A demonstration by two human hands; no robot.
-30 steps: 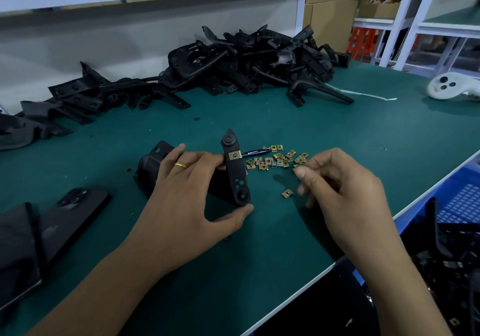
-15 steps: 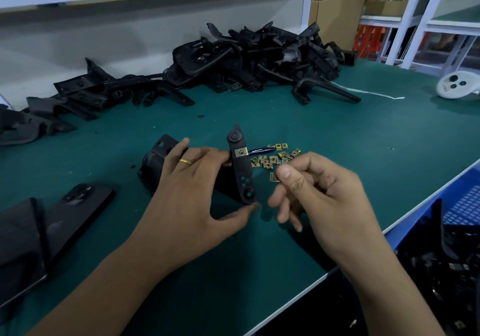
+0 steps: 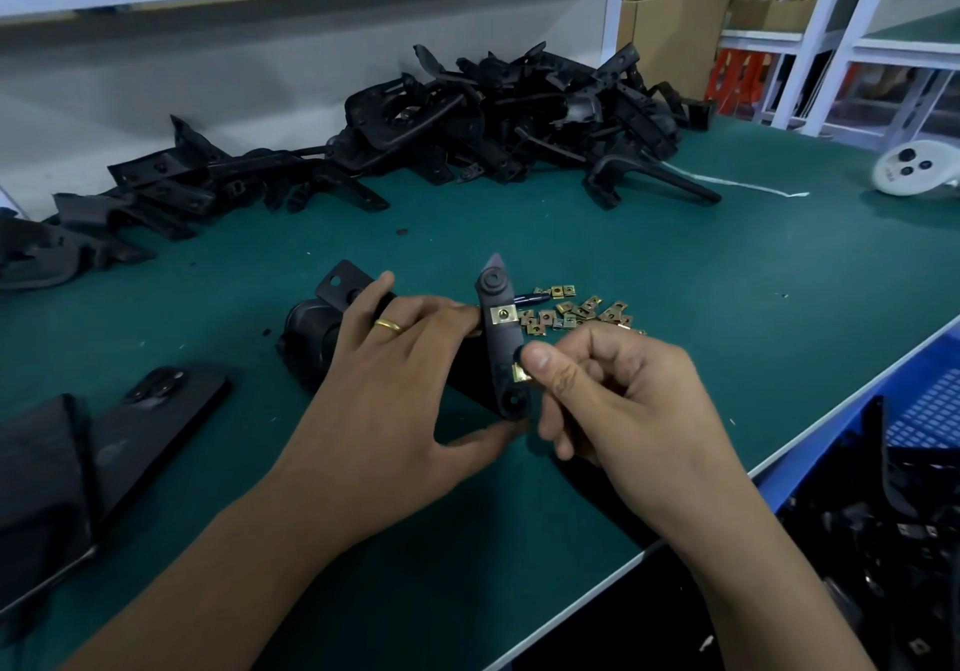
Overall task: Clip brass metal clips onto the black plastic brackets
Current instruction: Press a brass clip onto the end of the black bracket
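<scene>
Head view: clip (image 3: 521,372) against bracket (image 3: 500,353)

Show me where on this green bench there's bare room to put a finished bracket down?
The widest bare mat lies right of the loose brass clips, between the bracket pile at the back and the bench's front edge. A narrower strip runs between that pile and the left hand. It is crowded around both hands and by the phone.

R hand (image 3: 618,400), clip (image 3: 521,373) at bracket (image 3: 501,338)
</scene>
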